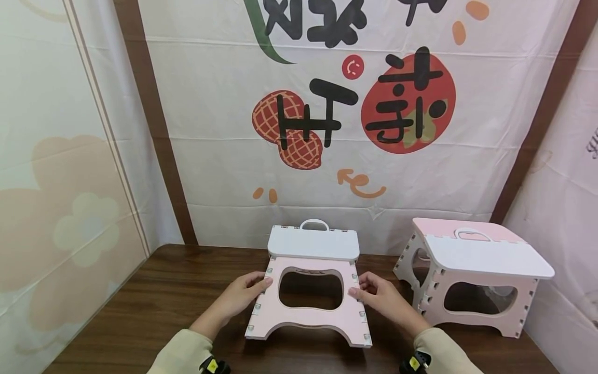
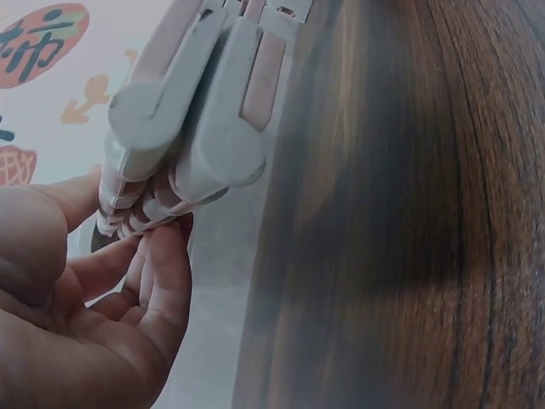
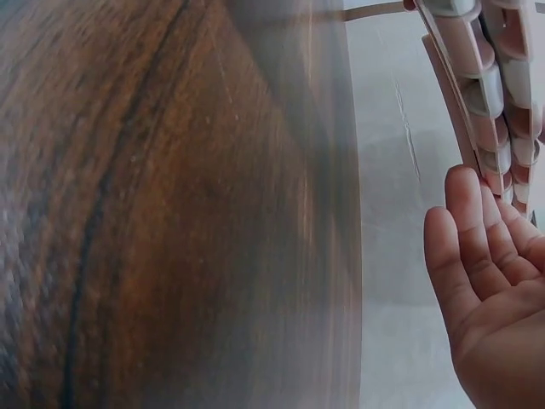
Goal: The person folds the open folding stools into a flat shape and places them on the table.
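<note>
A folding stool in pink and white is held tilted over the table in the head view, its pink leg panel folded flat and its white top flap with a loop handle at the far end. My left hand pinches its left edge, thumb on the pink panel and fingers underneath. On the opposite edge my right hand grips it, with the thumb in front. The left wrist view shows the left fingers bent beneath the stacked, hinged panels. In the right wrist view the right fingers lie against the hinged edge.
A second pink and white folding stool stands unfolded at the right of the dark wooden table. Behind the table hangs a white printed cloth with fruit drawings and large characters. More cloth covers both sides.
</note>
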The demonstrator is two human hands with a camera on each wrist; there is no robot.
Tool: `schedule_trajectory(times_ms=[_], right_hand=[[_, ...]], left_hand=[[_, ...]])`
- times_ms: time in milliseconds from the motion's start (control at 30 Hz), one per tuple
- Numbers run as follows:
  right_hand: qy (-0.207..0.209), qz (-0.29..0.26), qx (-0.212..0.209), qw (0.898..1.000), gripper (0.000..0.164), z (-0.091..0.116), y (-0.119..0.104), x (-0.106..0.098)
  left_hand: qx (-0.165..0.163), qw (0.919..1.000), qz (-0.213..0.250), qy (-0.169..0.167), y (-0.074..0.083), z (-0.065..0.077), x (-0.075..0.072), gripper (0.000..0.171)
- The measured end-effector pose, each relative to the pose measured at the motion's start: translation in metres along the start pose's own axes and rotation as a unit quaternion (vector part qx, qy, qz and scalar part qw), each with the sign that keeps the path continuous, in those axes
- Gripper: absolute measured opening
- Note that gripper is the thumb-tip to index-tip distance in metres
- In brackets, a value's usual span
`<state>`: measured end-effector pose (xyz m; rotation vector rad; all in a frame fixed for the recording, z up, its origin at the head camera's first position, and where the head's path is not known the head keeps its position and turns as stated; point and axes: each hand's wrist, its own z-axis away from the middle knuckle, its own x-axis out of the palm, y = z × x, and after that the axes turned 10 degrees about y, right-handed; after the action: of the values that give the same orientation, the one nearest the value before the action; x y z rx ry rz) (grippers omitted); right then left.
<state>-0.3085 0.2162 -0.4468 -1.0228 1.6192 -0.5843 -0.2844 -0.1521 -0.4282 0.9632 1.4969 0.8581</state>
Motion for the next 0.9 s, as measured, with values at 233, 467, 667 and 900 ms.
schedule_trajectory(times_ms=[233, 467, 667, 900], right_hand=[[-0.026, -0.011, -0.023, 0.999, 0.035, -0.002, 0.002, -0.002], [-0.061, -0.039, -0.037, 0.997, 0.036, -0.004, 0.006, -0.002], [-0.086, -0.070, -0.048, 0.993, 0.039, -0.007, 0.003, 0.002], [-0.115, -0.090, -0.056, 0.988, 0.042, -0.006, -0.004, 0.012]], left_hand=[[0.008, 0.9993, -0.031, 0.018, 0.000, -0.001, -0.002, 0.046], [0.009, 0.9987, -0.043, 0.025, -0.003, -0.001, -0.005, 0.043], [0.012, 0.9978, -0.057, 0.031, -0.004, 0.001, -0.011, 0.051], [0.011, 0.9967, -0.073, 0.033, -0.008, 0.004, -0.022, 0.054]])
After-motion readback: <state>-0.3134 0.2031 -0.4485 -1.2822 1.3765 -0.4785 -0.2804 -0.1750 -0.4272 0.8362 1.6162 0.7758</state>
